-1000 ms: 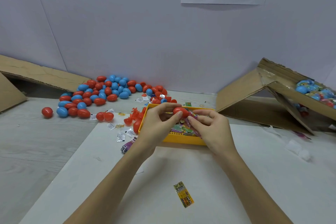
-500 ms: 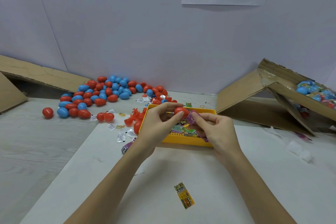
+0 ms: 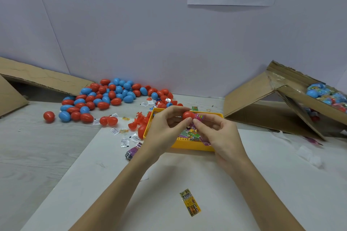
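1 red egg (image 3: pixel 188 115), left hand (image 3: pixel 165 129) | 1 pink packet (image 3: pixel 200 117), right hand (image 3: pixel 221 137)

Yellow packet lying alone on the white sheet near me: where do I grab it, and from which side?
From straight above, pinching its two long edges at mid-length. The yellow packet lies flat on the white sheet, long axis running roughly near to far, so its narrow width looks the easiest span to pinch.

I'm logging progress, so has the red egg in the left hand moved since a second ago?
No. The red egg, pinched by the left hand, stays over the yellow tray's far rim, beside the pink packet the right hand pinches.
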Motion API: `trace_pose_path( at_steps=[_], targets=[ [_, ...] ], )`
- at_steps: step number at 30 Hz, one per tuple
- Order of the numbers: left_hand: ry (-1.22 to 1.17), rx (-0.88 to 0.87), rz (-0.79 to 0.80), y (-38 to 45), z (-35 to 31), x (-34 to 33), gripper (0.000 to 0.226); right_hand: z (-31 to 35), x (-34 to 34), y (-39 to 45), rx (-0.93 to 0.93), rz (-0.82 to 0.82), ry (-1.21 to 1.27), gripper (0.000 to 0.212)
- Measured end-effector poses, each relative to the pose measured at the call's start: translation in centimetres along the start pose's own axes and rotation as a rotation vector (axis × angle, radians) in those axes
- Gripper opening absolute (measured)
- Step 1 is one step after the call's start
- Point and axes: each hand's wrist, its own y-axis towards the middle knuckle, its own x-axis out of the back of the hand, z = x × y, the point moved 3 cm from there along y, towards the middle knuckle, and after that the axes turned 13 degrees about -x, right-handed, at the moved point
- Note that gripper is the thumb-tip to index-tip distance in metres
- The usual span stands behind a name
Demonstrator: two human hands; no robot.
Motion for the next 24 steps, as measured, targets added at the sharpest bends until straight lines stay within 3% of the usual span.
trace_pose_path(
  at_steps=[3, 9, 18, 24],
  targets=[
    [-0.003, -0.006, -0.003, 0.03, 0.02, 0.09, 0.028, 0.15, -0.20, -0.09, 0.034, -0.035, 0.047, 0.031],
    [0.004, -0.023, 0.014, -0.01, -0.29, -0.05, 0.029, 0.32, -0.20, -0.27, 0.120, -0.064, 0.001, 0.023],
    [-0.001, 0.004, 0.002, 0.06, -0.41, 0.00, 0.026, 0.31, -0.22, -0.29, 0.130, -0.071, -0.029, 0.024],
    [0.023, -0.032, -0.040, 0.13, -0.40, 0.17, 0.026, 0.13, -0.10, -0.17, 0.114, -0.109, -0.029, 0.013]
  ],
)
